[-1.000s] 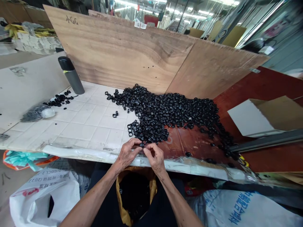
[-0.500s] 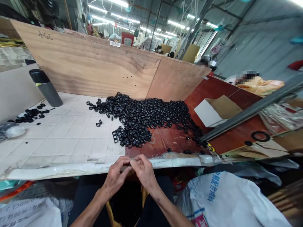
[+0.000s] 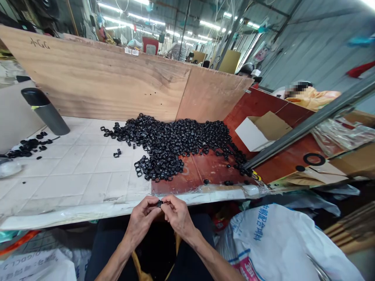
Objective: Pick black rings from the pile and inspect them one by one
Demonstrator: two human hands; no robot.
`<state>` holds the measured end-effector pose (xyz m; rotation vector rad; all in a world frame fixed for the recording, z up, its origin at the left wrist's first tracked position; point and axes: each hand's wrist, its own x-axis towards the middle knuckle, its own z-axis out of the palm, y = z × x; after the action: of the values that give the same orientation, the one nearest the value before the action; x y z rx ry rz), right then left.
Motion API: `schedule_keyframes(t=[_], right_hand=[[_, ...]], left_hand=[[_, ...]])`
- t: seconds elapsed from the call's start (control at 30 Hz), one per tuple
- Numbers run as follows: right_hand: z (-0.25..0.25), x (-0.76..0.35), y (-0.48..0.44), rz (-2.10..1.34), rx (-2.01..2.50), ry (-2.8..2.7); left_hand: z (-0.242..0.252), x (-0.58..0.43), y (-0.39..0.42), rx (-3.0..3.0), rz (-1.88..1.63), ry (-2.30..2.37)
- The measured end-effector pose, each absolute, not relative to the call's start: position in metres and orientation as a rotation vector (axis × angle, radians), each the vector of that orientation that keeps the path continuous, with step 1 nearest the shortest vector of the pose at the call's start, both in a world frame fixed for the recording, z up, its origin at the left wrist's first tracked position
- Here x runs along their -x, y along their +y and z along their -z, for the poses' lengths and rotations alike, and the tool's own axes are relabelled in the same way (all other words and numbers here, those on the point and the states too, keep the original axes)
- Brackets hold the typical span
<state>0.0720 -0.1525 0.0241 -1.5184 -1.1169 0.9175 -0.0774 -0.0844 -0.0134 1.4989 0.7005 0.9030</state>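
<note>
My left hand (image 3: 143, 217) and my right hand (image 3: 176, 214) meet at the front edge of the table. Between their fingertips is a small black ring (image 3: 159, 203), mostly covered by the fingers. Both hands are closed in a pinch on it. Beyond them, a wide heap of black rings (image 3: 175, 136) lies partly on pale sheeting and partly on the red-brown tabletop (image 3: 195, 171). Under my hands, between my knees, an open yellow-edged bag (image 3: 137, 263) has a dark inside whose contents I cannot make out.
A dark bottle (image 3: 47, 113) stands at the left near scattered black pieces (image 3: 27, 147). Wooden boards (image 3: 117, 82) wall the back. On the right are an open carton (image 3: 254, 134), a slanting metal bar (image 3: 293, 134) and a large white sack (image 3: 281, 242).
The view has shifted slightly, so the table things appear further left. My fingers have moved a little, and the black ring between them now shows more clearly.
</note>
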Motion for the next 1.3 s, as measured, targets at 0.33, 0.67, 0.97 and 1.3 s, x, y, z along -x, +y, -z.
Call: schedule_keyframes(t=[0.33, 0.67, 0.97, 1.3], right_hand=[[-0.010, -0.065, -0.165, -1.439, 1.441, -0.503], [-0.010, -0.112, -0.156, -0.910, 1.857, -1.020], [0.013, -0.194, -0.072, -0.064, 1.953, -1.288], [0.013, -0.178, -0.081, -0.115, 1.847, -1.299]], left_hand=[[0.036, 0.094, -0.098, -2.343, -0.981, 0.420], [-0.013, 0.081, -0.080, -2.431, -0.551, 0.468], [-0.016, -0.022, -0.030, -2.453, -0.341, 1.137], [0.012, 0.009, -0.030, -2.435, -0.718, 0.911]])
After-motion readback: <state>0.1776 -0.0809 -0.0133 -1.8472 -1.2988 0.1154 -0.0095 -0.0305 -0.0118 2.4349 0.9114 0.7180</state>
